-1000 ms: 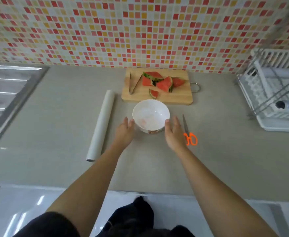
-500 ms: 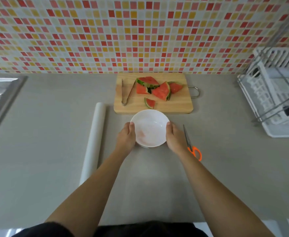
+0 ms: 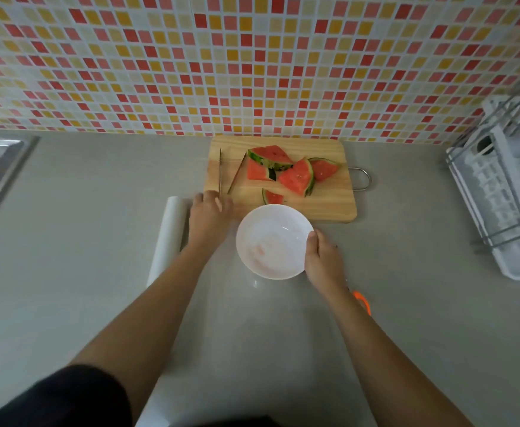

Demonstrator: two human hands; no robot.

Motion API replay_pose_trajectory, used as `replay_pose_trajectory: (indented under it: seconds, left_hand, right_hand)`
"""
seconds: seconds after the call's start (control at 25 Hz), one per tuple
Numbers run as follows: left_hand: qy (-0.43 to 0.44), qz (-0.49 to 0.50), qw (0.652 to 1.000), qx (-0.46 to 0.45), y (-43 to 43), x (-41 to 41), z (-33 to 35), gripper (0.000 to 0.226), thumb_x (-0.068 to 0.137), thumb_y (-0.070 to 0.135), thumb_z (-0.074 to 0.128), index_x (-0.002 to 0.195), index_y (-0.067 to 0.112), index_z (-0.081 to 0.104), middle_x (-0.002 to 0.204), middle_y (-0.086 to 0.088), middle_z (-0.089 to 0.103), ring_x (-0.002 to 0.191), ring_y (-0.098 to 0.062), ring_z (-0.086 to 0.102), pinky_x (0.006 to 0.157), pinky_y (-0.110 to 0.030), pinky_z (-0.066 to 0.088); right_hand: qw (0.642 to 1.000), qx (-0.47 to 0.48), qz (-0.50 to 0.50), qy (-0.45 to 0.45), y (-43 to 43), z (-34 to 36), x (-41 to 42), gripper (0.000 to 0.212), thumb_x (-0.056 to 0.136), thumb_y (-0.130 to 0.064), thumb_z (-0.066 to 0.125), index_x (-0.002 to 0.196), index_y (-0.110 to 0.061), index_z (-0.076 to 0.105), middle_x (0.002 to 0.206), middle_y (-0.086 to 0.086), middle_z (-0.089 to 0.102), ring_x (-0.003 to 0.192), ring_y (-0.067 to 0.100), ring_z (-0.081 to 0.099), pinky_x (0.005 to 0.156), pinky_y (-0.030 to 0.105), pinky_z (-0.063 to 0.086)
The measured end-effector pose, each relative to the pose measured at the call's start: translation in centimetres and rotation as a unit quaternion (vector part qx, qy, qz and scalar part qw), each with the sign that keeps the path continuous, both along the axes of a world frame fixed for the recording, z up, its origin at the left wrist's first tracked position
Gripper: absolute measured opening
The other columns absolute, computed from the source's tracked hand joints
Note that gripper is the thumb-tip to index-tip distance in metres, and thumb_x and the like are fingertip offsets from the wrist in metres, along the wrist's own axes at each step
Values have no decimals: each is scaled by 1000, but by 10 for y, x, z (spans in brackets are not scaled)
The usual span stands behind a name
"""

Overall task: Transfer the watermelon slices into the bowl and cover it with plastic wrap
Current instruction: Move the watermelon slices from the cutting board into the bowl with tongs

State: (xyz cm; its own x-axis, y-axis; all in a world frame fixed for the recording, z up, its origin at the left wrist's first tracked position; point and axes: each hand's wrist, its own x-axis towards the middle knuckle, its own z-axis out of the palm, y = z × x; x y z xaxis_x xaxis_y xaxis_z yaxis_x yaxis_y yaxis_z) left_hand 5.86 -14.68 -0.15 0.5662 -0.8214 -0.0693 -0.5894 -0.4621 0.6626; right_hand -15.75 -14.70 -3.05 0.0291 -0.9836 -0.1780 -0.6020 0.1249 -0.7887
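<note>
Gripping round glossy bowl [image 3: 272, 241] (white), right hand [image 3: 321, 260]

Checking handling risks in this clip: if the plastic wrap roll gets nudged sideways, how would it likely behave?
The wrap roll is a long cylinder lying flat on the counter, so it would probably roll. Nothing visibly blocks its left side. It looks light, so a brush from the left hand beside it might shift it.

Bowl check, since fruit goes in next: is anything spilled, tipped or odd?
Nothing spilled or tipped. The bowl sits upright on the counter, empty but for a faint pink smear inside. The slices lie on the board.
</note>
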Motion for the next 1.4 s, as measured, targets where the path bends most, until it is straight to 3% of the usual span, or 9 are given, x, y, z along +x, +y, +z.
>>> replay_pose_trajectory:
  seconds: [0.2, 0.32, 0.4, 0.48, 0.6, 0.76, 1.0, 1.16, 1.4]
  left_hand:
    - [-169, -76, 962, 203, -64, 15, 0, 56, 99, 40, 35, 132, -4, 42, 129, -21, 46, 117, -35, 43, 99, -41, 34]
    - [-212, -93, 947, 221, -71, 18, -7, 41, 101, 20, 34, 133, -4, 40, 130, -21, 48, 117, -33, 46, 97, -38, 38]
    - [-84, -36, 979, 184, -76, 28, 0, 39, 101, 21, 37, 131, -3, 42, 127, -21, 50, 114, -34, 52, 93, -38, 43]
    - [118, -21, 986, 116, -79, 41, 11, 39, 100, 29, 42, 126, 1, 47, 110, -16, 57, 91, -27, 59, 76, -35, 52]
    - [283, -25, 954, 91, -76, 58, 29, 33, 97, 32, 48, 111, 3, 57, 76, -4, 52, 55, -12, 37, 49, -22, 31]
    - [250, -16, 959, 130, -72, 68, 37, 42, 94, 44, 51, 94, 3, 62, 69, -5, 44, 51, -13, 31, 49, -24, 26]
    - [264, -21, 959, 104, -85, 62, 31, 39, 92, 39, 58, 101, 1, 65, 68, -3, 46, 52, -13, 30, 47, -23, 26]
    - [291, -14, 951, 105, -94, 59, 25, 33, 91, 32, 62, 103, 1, 65, 70, -4, 47, 50, -12, 29, 45, -22, 25]
    - [336, -27, 935, 107, -108, 51, 23, 26, 89, 24, 66, 101, 2, 67, 67, -3, 47, 49, -11, 28, 40, -19, 23]
  right_hand:
    - [1000, -24, 3, -3, -1, 0, 0, 26, 95, -31, 31, 81, -25, 52, 68, -11, 54, 66, 4, 51, 54, 21, 33]
    - [999, -31, 6, 3, 0, -2, -1, 26, 95, -31, 31, 82, -23, 52, 68, -12, 53, 67, 11, 51, 53, 18, 32]
    - [1000, -26, 3, 6, -1, -2, 0, 25, 94, -32, 30, 79, -27, 49, 67, -12, 53, 67, 11, 50, 54, 22, 32]
    - [1000, -27, 3, 5, -1, -3, 0, 26, 94, -34, 29, 80, -27, 50, 69, -10, 54, 69, 13, 52, 55, 26, 33]
    - [999, -31, 9, -5, -1, -2, 0, 29, 92, -37, 28, 81, -28, 52, 69, -12, 56, 67, 3, 53, 52, 15, 33]
    - [999, -47, 7, -4, -1, -3, -1, 34, 94, -34, 29, 92, -19, 59, 68, -16, 53, 65, 2, 50, 52, 5, 35]
    - [999, -37, 2, -4, -1, -5, -2, 31, 96, -31, 31, 90, -18, 59, 66, -17, 51, 66, 6, 48, 53, 5, 33]
    - [999, -37, 8, -2, 0, 1, 0, 31, 94, -32, 31, 66, -34, 44, 60, -13, 49, 61, 1, 49, 50, 11, 28]
    - [999, -33, 4, -4, 1, 1, -1, 31, 95, -32, 31, 67, -35, 45, 61, -11, 52, 62, 0, 51, 51, 15, 29]
